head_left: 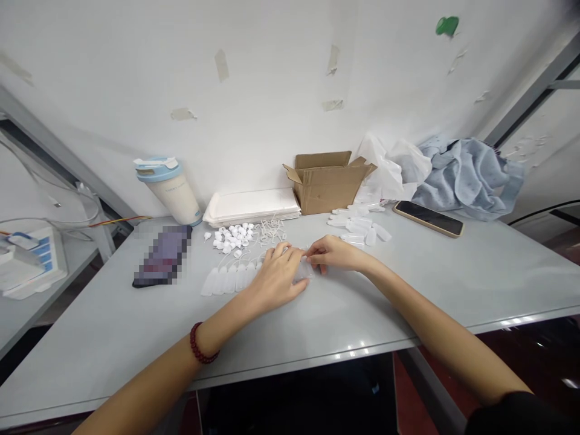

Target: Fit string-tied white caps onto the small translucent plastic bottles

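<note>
A row of translucent plastic tags (pixel 229 281) with thin cords at their upper ends lies on the table. My left hand (pixel 281 275) rests flat over the right part of this row, fingers stretched and slightly apart, hiding several tags. At the row's right end, the fingers of my right hand (pixel 333 252) are drawn together by the top of a tag (pixel 302 270); what they pinch is too small to tell. Behind the row are a heap of small white plastic pieces (pixel 231 237) and a tangle of pale cords (pixel 272 229). More loose translucent tags (pixel 360 225) lie beyond my right hand.
An open cardboard box (pixel 330 190) stands against the wall beside a stack of white flat packs (pixel 254 205). A tumbler (pixel 170 192) and a blurred-out phone (pixel 163 257) are on the left. A white plastic bag (pixel 389 166), another phone (pixel 428 217) and blue cloth (pixel 471 178) lie right.
</note>
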`<state>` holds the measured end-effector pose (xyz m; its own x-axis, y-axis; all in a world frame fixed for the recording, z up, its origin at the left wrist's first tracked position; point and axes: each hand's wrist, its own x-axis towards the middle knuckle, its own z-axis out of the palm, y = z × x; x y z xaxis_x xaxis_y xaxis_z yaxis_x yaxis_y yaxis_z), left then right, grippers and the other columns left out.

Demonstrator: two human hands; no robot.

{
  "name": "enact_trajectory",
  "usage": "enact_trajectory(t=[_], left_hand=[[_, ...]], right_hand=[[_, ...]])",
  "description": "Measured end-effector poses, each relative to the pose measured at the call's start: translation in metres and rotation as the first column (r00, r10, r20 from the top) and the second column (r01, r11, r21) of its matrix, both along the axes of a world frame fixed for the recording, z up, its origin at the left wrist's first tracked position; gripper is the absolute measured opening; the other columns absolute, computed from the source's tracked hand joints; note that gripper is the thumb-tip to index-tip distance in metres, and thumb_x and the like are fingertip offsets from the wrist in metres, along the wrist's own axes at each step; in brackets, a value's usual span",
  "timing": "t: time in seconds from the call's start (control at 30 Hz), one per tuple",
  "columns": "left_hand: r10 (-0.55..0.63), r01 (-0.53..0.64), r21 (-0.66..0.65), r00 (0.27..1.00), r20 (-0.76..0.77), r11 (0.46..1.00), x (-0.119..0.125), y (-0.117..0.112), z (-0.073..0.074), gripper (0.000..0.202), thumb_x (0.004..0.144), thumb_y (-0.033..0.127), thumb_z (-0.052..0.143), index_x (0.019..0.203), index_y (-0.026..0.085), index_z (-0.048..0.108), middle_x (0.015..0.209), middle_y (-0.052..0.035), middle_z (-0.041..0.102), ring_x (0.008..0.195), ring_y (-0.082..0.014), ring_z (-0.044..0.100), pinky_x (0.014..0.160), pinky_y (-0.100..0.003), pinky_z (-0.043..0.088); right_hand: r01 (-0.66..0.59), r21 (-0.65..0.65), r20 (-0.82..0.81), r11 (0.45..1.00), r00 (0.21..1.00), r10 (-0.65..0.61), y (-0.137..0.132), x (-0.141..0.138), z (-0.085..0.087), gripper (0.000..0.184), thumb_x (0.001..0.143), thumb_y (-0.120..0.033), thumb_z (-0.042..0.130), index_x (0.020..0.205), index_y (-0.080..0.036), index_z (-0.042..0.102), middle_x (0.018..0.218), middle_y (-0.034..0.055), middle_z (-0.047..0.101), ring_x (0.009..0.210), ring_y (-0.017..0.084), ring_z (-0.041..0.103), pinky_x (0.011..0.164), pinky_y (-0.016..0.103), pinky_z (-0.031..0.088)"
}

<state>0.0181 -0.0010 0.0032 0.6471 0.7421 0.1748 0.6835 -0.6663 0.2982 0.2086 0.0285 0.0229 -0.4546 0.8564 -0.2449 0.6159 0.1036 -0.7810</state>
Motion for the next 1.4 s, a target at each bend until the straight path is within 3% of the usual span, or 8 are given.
enact_trajectory(t=[0.3,0.47,0.6,0.77,0.9,1.07,1.27,1.4], left_hand=[[0.015,-0.015,-0.005,0.997,0.077,1.000,-0.002,0.001,0.005,0.039,0.086,0.040,0.054,0.117,0.016,0.054,0.119,-0.0115,0.060,0.122,-0.0320,0.041,0.098,-0.050,0.037],[0.202,-0.211,0.021,0.956,0.214,0.977,-0.029,0.023,0.020,0.036,0.093,0.031,0.034,0.110,0.012,0.060,0.111,-0.0122,0.064,0.115,-0.0277,0.047,0.098,-0.046,0.040],[0.302,-0.330,0.136,0.934,0.189,0.934,-0.063,0.049,0.021,0.035,0.084,0.017,0.035,0.100,0.010,0.065,0.107,-0.0126,0.068,0.108,-0.0286,0.050,0.097,-0.046,0.041],[0.297,-0.302,0.162,0.953,0.059,0.939,-0.081,0.066,0.007,0.037,0.077,0.011,0.036,0.095,0.013,0.068,0.110,-0.0105,0.068,0.108,-0.0301,0.049,0.094,-0.047,0.043],[0.289,-0.283,0.149,0.957,-0.015,0.947,-0.078,0.068,-0.003,0.038,0.079,0.015,0.035,0.098,0.014,0.069,0.115,-0.0100,0.066,0.113,-0.0317,0.047,0.093,-0.048,0.042],[0.291,-0.288,0.138,0.957,0.000,0.948,-0.075,0.068,-0.006,0.037,0.084,0.022,0.034,0.096,0.017,0.069,0.112,-0.0086,0.067,0.113,-0.0312,0.048,0.095,-0.048,0.040],[0.311,-0.314,0.137,0.949,0.045,0.939,-0.074,0.067,0.000,0.038,0.084,0.023,0.034,0.097,0.014,0.069,0.112,-0.0102,0.067,0.111,-0.0311,0.049,0.095,-0.048,0.041],[0.318,-0.344,0.152,0.933,0.171,0.927,-0.071,0.063,0.008,0.037,0.084,0.023,0.036,0.102,0.012,0.067,0.113,-0.0123,0.067,0.111,-0.0295,0.050,0.098,-0.047,0.041]], right_hand=[[-0.017,0.013,0.009,1.000,1.000,0.017,-0.001,0.002,0.004,0.018,0.079,-0.025,0.055,0.077,-0.013,0.069,0.063,0.0018,0.067,0.055,0.014,0.062,0.061,0.026,0.045],[0.030,0.071,0.021,0.997,0.999,-0.032,0.002,0.011,0.011,0.019,0.081,-0.027,0.054,0.077,-0.013,0.067,0.071,0.0039,0.069,0.057,0.014,0.062,0.057,0.024,0.042],[0.128,0.236,0.155,0.963,0.974,-0.168,0.006,0.024,0.014,0.018,0.083,-0.026,0.053,0.084,-0.014,0.066,0.072,0.0051,0.069,0.061,0.015,0.062,0.059,0.026,0.043],[0.138,0.453,0.348,0.881,0.882,-0.317,0.012,0.040,0.012,0.016,0.082,-0.020,0.056,0.093,-0.015,0.066,0.094,0.0092,0.070,0.078,0.019,0.062,0.064,0.028,0.041],[0.104,0.459,0.433,0.882,0.841,-0.324,0.016,0.052,0.013,0.018,0.079,-0.013,0.055,0.094,-0.016,0.065,0.094,0.0073,0.070,0.081,0.020,0.062,0.064,0.027,0.040],[0.090,0.450,0.533,0.888,0.771,-0.349,0.016,0.061,0.015,0.022,0.074,-0.011,0.059,0.094,-0.018,0.066,0.099,0.0070,0.069,0.090,0.023,0.061,0.065,0.028,0.040],[0.071,0.422,0.585,0.904,0.741,-0.331,0.015,0.062,0.014,0.026,0.071,-0.010,0.060,0.095,-0.018,0.067,0.102,0.0080,0.068,0.091,0.023,0.062,0.065,0.028,0.041],[0.067,0.397,0.609,0.915,0.727,-0.318,0.014,0.058,0.017,0.024,0.071,-0.009,0.058,0.092,-0.018,0.068,0.100,0.0083,0.067,0.090,0.023,0.062,0.063,0.028,0.041]])
